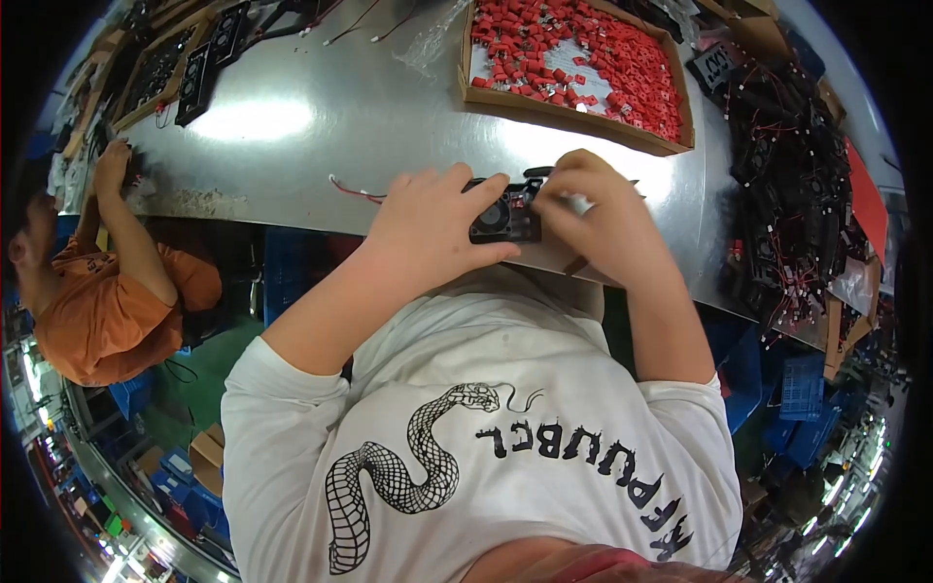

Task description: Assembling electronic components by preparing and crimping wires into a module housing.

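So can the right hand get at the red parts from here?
Probably yes: the red parts lie in an open box beyond the right hand, and nothing visible blocks the table between. That hand is at the black fan unit, though.

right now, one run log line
left hand: holding black plastic fan unit; right hand: at unit's right end; brown cardboard tray: holds red parts

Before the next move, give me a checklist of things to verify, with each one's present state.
1. Left hand steadying the black fan unit: ok.
2. Right hand at the unit's right end: ok.
3. What the right hand grips: cannot tell, motion blur.
4. Whole unit visible: not ok, hands cover parts of it.
5. Red-and-white wire clear of the right hand: ok.
6. Co-worker's hand well apart: ok.
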Demonstrator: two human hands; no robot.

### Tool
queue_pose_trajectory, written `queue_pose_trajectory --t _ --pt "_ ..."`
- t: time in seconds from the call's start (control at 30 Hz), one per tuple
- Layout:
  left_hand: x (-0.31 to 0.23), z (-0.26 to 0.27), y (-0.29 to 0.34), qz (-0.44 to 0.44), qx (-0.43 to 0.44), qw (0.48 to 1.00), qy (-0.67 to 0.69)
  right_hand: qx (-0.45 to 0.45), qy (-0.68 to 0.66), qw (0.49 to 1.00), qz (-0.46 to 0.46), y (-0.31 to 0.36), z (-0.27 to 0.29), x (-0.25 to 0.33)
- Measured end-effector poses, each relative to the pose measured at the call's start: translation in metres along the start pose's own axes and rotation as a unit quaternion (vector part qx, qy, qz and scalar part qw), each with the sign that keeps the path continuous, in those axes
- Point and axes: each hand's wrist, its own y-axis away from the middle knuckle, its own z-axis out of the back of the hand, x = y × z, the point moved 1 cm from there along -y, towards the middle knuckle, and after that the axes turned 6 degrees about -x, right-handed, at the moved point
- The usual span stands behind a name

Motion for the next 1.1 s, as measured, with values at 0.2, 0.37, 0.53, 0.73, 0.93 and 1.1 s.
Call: queue_pose_trajectory --t 0.2,0.37,0.53,0.73,0.93,1.1 --pt "-0.013 0.004 -0.008 -0.028 0.008 0.999 0.014 -0.023 0.234 0.972 0.005 -0.089 0.057 -0.076" --pt "-0.009 -0.006 -0.005 -0.011 0.003 1.000 0.021 0.141 0.259 0.954 -0.063 -0.110 0.051 -0.057" --pt "-0.011 -0.005 -0.006 -0.005 0.004 1.000 0.026 0.131 0.237 0.961 -0.063 -0.108 0.049 -0.063" --pt "-0.009 -0.006 -0.008 -0.008 0.023 0.999 0.043 0.088 0.155 0.977 -0.116 -0.106 0.049 -0.082" --pt "-0.005 -0.007 0.000 -0.003 0.009 0.999 0.040 -0.047 -0.039 0.996 -0.070 -0.048 0.033 -0.038" --pt "-0.012 -0.008 -0.005 -0.031 -0.005 0.999 0.034 0.003 0.075 0.992 0.099 0.017 -0.003 0.011"
